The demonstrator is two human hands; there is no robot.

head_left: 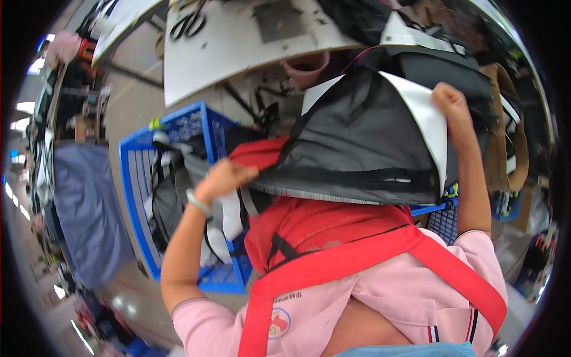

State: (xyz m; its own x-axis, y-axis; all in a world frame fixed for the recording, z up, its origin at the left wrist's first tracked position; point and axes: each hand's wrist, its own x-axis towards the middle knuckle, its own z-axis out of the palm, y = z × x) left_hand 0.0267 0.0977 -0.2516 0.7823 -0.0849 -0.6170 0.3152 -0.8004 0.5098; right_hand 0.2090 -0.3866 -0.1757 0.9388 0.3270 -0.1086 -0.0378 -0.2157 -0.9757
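Across my lap lies a large black fabric piece (363, 137) with white stiff panels along its sides and a striped lower edge. My left hand (229, 178) is closed in a pinch at the piece's left end, beside some red cloth (262, 153). At the upper right, my right hand (451, 102) has its fingers curled over the edge of the white panel (419, 110). Folds of black fabric cover the middle. Below it, a red apron (333, 229) covers my lap.
On my left stands a blue plastic crate (126, 178) holding grey and black bags (169, 202). Ahead is a white table (208, 65) with black scissors (189, 24) on it. A pink bucket (306, 70) sits under its edge. To the right is a cardboard box (496, 152).
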